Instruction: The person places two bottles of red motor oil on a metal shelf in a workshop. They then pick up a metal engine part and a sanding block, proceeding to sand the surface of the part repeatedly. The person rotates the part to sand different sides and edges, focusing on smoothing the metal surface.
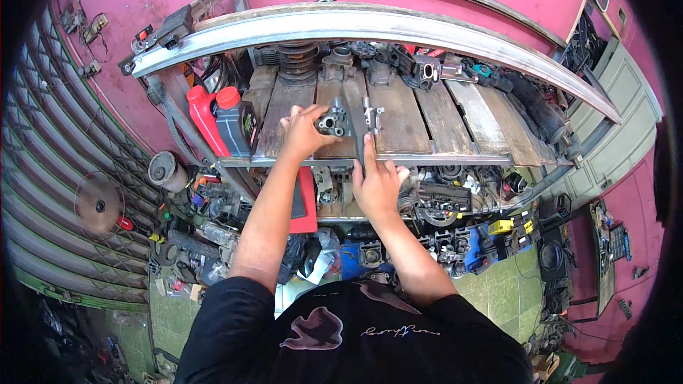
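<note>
My left hand (pixel 304 135) grips a small cast-metal engine part (pixel 331 124) with round openings, between its thumb and fingers, above the front of the wooden shelf (pixel 402 124). Just to the right, a slim silver metal part (pixel 372 115) lies on the boards. My right hand (pixel 378 185) is at the shelf's front edge with its index finger stretched out to the near end of that slim part. Whether the fingertip touches it I cannot tell. The right thumb is apart from the index finger, and I see nothing held in this hand.
Red-capped bottles (pixel 228 117) stand at the shelf's left end. A coil spring (pixel 297 64) and several engine castings (pixel 382 71) line its back. A metal rail (pixel 370 23) crosses above. Below are crowded engine parts (pixel 441 199) and a red panel (pixel 306 203); a fan (pixel 99 205) is at left.
</note>
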`<state>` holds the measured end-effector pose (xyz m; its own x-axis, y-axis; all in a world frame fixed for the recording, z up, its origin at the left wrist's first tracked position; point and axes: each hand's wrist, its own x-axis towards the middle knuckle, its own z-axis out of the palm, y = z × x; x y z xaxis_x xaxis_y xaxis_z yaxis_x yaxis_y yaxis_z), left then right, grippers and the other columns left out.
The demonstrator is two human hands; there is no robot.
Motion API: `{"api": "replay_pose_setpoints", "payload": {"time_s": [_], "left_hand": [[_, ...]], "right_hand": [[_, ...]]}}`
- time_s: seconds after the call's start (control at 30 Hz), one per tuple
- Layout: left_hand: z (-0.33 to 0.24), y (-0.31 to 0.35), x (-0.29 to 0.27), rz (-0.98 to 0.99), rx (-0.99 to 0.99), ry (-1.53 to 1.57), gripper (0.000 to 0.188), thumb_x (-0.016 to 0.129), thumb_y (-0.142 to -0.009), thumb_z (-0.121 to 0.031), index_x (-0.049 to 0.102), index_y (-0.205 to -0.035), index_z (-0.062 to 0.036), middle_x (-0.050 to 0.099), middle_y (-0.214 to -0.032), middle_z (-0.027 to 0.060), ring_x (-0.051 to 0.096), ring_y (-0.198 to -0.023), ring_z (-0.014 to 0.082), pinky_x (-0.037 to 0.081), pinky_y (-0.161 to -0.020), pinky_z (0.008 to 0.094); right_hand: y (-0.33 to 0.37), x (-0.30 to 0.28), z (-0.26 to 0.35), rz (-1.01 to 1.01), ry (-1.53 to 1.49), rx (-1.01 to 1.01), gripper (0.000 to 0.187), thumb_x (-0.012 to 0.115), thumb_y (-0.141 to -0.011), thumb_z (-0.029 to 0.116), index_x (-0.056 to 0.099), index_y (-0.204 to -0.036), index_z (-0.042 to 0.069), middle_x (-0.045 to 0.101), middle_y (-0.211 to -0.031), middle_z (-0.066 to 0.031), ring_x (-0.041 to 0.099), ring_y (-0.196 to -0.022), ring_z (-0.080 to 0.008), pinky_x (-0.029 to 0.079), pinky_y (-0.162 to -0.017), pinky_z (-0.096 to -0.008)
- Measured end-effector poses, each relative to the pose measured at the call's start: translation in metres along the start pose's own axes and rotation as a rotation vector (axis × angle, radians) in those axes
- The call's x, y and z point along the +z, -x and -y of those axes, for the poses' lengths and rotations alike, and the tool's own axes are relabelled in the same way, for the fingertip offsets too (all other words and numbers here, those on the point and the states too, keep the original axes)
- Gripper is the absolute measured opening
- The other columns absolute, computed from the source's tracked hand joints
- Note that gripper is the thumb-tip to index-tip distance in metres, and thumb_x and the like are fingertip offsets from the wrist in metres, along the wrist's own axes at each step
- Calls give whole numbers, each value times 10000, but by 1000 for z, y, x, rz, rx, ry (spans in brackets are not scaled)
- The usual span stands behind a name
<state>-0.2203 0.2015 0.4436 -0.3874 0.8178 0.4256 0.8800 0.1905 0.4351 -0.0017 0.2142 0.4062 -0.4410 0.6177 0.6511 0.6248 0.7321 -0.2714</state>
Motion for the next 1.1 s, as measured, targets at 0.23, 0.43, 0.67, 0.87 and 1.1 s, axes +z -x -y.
{"api": "replay_pose_setpoints", "payload": {"time_s": [0.23,0.43,0.67,0.87,1.1], "left_hand": [[3,-5,5,10,-85,-46,723,923,-620,-317,693,-1298,-218,692,-1319,-30,554,-1213,292,414,-983,540],[1,-7,6,8,-59,21,712,919,-616,-367,698,-1274,-209,690,-1310,-39,544,-1221,303,409,-976,545],[6,-12,9,27,-78,-5,714,921,-598,-344,711,-1270,-227,703,-1266,-44,533,-1217,286,385,-985,586],[9,-10,14,-1,-58,58,800,946,-592,-369,671,-1332,-242,678,-1347,-41,520,-1257,302,378,-1009,621],[11,-14,23,-22,-97,113,798,953,-598,-399,667,-1326,-237,676,-1358,-28,526,-1260,322,370,-1014,638]], "right_hand": [[22,4,17,-43,-63,-41,703,709,-919,263,458,-1559,114,655,-776,-54,566,-841,-259,315,-819,-488],[-29,21,23,-120,-10,-99,668,707,-921,272,487,-1542,165,641,-738,-61,563,-832,-273,334,-808,-491],[21,19,0,-110,26,-118,730,751,-884,280,481,-1554,169,611,-746,-36,546,-829,-246,328,-817,-483],[30,5,-7,-73,-14,-53,743,745,-891,271,458,-1566,156,659,-779,-53,563,-807,-250,306,-801,-463],[-34,2,0,129,-120,233,608,613,-987,315,459,-1566,207,736,-873,-180,697,-858,-370,361,-886,-499]]}}
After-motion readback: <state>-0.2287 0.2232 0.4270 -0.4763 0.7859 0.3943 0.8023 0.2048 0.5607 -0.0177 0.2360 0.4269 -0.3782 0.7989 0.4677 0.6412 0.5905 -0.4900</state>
